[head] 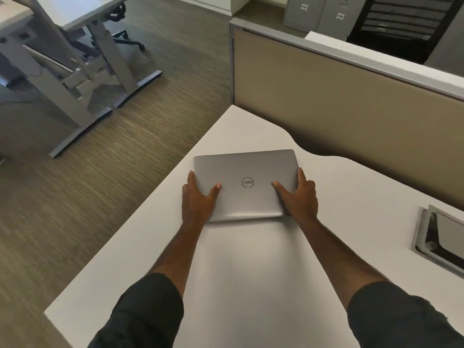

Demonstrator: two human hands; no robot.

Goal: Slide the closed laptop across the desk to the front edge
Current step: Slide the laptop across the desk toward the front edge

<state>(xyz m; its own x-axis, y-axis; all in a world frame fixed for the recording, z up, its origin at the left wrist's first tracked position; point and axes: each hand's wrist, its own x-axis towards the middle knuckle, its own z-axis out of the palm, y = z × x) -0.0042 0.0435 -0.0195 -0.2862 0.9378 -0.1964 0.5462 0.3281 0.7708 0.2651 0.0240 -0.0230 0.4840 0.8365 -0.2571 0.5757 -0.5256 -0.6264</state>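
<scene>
A closed silver laptop point(247, 172) with a round logo lies flat on the white desk point(251, 272), near the desk's far side. My left hand point(198, 199) grips its left near corner, thumb on the lid and fingers along the left edge. My right hand point(297, 197) grips the right near corner the same way, thumb on the lid and fingers up the right edge. Both forearms reach out from dark sleeves at the bottom of the view.
A tan partition wall point(351, 109) borders the desk's far side. A metal-framed cable hatch point(439, 237) is set into the desk at the right. The desk's left edge drops to carpeted floor point(100, 184), where other desk frames point(82, 79) stand.
</scene>
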